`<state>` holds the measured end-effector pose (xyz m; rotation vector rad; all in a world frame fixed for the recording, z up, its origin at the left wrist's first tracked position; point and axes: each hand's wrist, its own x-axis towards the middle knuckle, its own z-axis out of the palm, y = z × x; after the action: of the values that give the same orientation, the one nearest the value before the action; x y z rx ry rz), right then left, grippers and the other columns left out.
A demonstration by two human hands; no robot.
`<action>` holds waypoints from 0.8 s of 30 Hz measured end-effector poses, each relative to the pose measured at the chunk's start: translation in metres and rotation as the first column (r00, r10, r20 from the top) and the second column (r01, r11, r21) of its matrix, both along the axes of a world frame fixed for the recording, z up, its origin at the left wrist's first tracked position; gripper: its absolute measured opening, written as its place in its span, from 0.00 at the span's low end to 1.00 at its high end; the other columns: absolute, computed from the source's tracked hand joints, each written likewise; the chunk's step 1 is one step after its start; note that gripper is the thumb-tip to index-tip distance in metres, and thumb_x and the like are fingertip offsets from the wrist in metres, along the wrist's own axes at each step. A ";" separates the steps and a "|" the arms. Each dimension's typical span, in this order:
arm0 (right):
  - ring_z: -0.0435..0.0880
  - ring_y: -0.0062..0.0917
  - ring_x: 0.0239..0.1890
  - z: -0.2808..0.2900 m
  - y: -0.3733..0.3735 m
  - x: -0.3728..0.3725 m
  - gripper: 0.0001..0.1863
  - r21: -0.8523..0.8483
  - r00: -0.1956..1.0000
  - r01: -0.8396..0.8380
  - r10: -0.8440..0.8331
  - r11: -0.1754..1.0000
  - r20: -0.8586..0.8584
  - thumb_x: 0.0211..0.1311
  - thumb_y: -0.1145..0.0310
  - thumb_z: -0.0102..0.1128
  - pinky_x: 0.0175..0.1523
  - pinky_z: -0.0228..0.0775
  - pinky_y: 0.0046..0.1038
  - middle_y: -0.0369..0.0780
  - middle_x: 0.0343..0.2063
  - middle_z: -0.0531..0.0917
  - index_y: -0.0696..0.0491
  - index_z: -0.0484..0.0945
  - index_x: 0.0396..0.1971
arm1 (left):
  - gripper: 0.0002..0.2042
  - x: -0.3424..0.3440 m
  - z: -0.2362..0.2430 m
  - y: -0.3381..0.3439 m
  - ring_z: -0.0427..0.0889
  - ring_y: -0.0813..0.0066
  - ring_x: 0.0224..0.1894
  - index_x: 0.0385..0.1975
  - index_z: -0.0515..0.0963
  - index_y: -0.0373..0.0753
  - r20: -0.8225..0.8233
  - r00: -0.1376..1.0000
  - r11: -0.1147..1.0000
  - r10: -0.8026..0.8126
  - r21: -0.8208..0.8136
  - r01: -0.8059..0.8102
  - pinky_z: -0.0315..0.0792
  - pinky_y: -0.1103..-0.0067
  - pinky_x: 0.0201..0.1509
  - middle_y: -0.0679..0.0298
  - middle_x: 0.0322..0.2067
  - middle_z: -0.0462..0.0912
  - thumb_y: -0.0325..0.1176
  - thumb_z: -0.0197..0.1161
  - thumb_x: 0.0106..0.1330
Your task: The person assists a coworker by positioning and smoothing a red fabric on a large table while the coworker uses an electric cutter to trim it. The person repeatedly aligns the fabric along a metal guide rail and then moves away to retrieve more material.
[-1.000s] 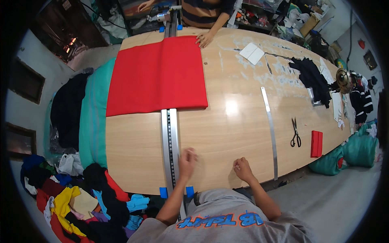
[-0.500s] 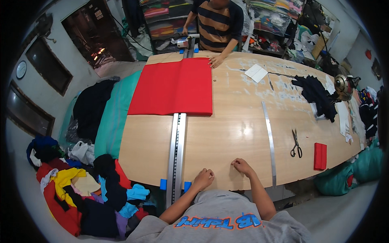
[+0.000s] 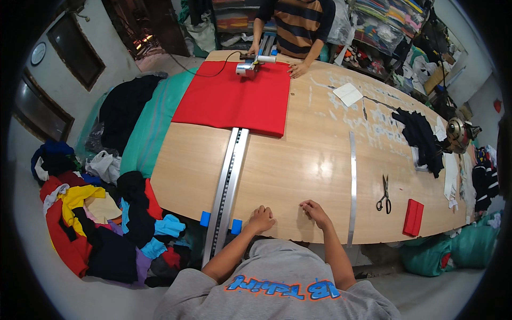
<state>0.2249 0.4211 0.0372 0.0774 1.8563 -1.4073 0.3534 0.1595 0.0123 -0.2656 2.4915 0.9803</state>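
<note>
Desk [image 3: 314, 165], mid-frame. Red cloth [image 3: 226, 104], upper centre-left, lying across rail [image 3: 229, 178]. Machine [image 3: 246, 69] atop cloth's upper part; cloth below looks whole, work seems barely begun, most left. Left hand [image 3: 262, 219], right hand [image 3: 315, 213], lower centre: loosely curled, nothing visibly held. Co-worker's hand [image 3: 254, 49] beside machine.

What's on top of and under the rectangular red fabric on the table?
Over the far part of the red fabric is a silver, cylindrical-bodied machine. A silver metal rail with a dotted strip runs under the near edge; the rest beneath is covered.
</note>
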 end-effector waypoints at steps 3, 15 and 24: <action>0.73 0.15 0.31 -0.002 0.001 0.000 0.10 -0.008 0.997 0.080 -0.080 0.997 0.011 0.79 0.65 0.55 0.35 0.68 0.21 0.30 0.31 0.79 0.53 0.83 0.49 | 0.19 -0.010 -0.004 -0.006 0.71 0.44 0.61 0.46 0.76 0.40 0.007 1.000 0.998 -0.018 0.052 0.018 0.66 0.57 0.70 0.48 0.53 0.74 0.49 0.67 0.68; 0.74 0.14 0.32 -0.008 -0.023 0.006 0.10 0.055 0.978 0.153 -0.144 0.987 -0.149 0.78 0.67 0.56 0.37 0.68 0.19 0.31 0.30 0.79 0.54 0.83 0.48 | 0.20 -0.025 -0.032 -0.051 0.81 0.60 0.55 0.54 0.82 0.36 0.143 0.988 0.850 -0.052 0.526 -0.032 0.76 0.68 0.61 0.50 0.50 0.82 0.47 0.61 0.76; 0.84 0.37 0.45 -0.003 -0.074 -0.034 0.10 0.481 0.670 0.126 0.284 0.867 -0.686 0.69 0.77 0.58 0.52 0.75 0.35 0.46 0.39 0.85 0.58 0.81 0.48 | 0.11 0.043 0.049 -0.102 0.81 0.63 0.52 0.52 0.79 0.34 -0.191 0.666 0.637 0.721 0.561 -0.529 0.74 0.72 0.57 0.54 0.48 0.83 0.33 0.61 0.77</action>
<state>0.1909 0.3467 0.0343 -0.3923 2.8431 -0.8922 0.3964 0.0579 0.0616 -0.9321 2.4109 2.0840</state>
